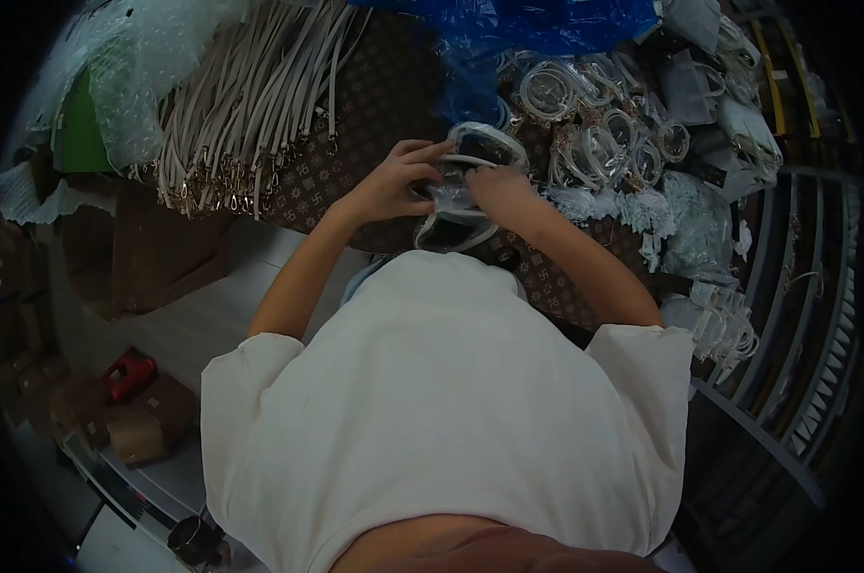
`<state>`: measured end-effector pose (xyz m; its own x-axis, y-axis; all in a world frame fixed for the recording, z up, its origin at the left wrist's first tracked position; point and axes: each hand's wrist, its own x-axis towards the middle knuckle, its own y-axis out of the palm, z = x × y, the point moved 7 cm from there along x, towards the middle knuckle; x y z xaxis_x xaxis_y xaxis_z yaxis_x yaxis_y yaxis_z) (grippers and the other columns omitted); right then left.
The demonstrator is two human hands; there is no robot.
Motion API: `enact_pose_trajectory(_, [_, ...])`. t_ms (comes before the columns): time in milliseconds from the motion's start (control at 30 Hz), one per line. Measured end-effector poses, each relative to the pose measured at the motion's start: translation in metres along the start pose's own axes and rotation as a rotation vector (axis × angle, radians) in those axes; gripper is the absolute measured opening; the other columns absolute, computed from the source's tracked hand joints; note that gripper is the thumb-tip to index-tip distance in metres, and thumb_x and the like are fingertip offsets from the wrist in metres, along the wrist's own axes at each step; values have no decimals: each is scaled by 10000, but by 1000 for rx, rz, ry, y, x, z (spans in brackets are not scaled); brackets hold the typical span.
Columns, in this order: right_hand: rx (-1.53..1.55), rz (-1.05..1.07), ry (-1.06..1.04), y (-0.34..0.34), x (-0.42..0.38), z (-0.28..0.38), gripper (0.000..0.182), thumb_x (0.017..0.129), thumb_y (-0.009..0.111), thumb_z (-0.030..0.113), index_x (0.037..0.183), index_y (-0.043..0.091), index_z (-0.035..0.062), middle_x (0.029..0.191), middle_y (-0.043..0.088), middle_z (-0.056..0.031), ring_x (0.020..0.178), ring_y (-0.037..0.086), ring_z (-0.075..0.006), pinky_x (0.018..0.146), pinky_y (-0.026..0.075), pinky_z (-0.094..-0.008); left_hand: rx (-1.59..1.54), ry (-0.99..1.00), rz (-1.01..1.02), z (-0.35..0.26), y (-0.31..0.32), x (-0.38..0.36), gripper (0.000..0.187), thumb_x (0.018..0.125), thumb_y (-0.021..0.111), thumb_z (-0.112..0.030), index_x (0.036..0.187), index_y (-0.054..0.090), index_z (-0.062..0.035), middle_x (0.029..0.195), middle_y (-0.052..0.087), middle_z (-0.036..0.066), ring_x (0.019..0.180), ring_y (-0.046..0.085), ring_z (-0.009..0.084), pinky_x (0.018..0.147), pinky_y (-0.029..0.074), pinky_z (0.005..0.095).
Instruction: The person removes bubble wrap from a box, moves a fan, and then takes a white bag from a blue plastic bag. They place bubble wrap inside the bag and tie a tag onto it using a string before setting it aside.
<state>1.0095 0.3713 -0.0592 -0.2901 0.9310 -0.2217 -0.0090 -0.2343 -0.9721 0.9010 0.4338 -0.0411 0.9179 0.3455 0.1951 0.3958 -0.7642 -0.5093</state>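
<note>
A small, partly clear bag with thick white edging lies on the table in front of my body; its far white-rimmed part and near white-rimmed part both show dark panels. My left hand comes in from the left, its bent fingers and thumb gripping the left side of the bag. On the right side, my right hand is closed, with its fingertips pinching the bag near the middle. Clear film shows between the two hands. What the right fingertips pinch exactly is hidden.
Pale straps with gold clasps spread at the upper left, beside bubble wrap. Blue plastic lies at the back. Coiled clear-wrapped straps crowd the right. A brown patterned cloth covers the table. Metal racks stand rightward.
</note>
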Motion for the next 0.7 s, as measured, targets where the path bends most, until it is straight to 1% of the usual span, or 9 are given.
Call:
enact_pose_trajectory(67, [-9,-17,26,-9,-1,2,163,704,574,90,847,575,12,844,603,-147,732,631,-272,628,514,-345,159,51,-35,1,2,-6,398,614,714,-83,977,562,-22,1314,418,101,1186,361,295,970,333,391])
enact_pose_trajectory(167, [220,177,4,-21,-15,11,215,711,570,78,905,578,-15,862,600,-164,737,628,-282,635,515,-351,-7,-22,-73,12,3,-13,298,640,682,-61,915,581,-12,1303,416,110,1172,368,302,971,323,397])
enact_pose_trajectory(233, [84,-85,-156,-44,-20,25,239,719,560,56,938,581,-38,873,597,-175,746,625,-288,654,513,-343,-37,-63,-56,9,6,-15,285,652,670,-51,917,573,-8,1279,423,121,1156,377,309,964,329,396])
enact_pose_trajectory(267, [94,-77,-156,-41,-18,28,239,719,560,56,938,581,-38,873,597,-175,746,625,-288,654,513,-343,-44,-72,-51,7,8,-14,285,652,670,-51,917,573,-8,1279,423,121,1156,377,309,964,329,396])
enact_pose_trajectory(367, [86,144,40,-18,1,10,207,755,518,57,932,541,-48,941,548,-196,887,582,-313,719,497,-357,110,-43,10,6,14,-4,283,665,680,-71,914,565,-1,1270,428,126,1148,382,303,958,335,380])
enact_pose_trajectory(433, [255,188,14,-8,10,2,161,751,523,56,896,553,-8,916,568,-155,828,604,-260,655,507,-337,178,36,-100,1,6,2,198,666,688,-61,821,582,1,1192,465,118,1012,465,267,745,468,312])
enact_pose_trajectory(533, [-34,31,-122,-7,6,19,111,758,515,59,853,554,17,814,590,-121,765,617,-227,615,507,-328,-47,-166,-240,-3,-12,7,167,674,681,-89,779,582,-4,1071,516,116,868,528,238,712,472,316])
enact_pose_trajectory(667, [111,115,-99,9,11,17,96,778,494,75,833,545,15,730,598,-118,721,623,-210,600,504,-326,342,90,-131,-29,-21,18,125,702,643,-102,788,605,-19,921,557,94,783,565,228,681,477,319])
enact_pose_trajectory(700, [155,126,-151,11,14,16,117,790,484,89,857,545,16,719,604,-111,754,621,-205,645,498,-331,476,30,100,-25,-4,22,100,721,610,-89,802,611,-31,900,578,85,819,573,229,685,477,321])
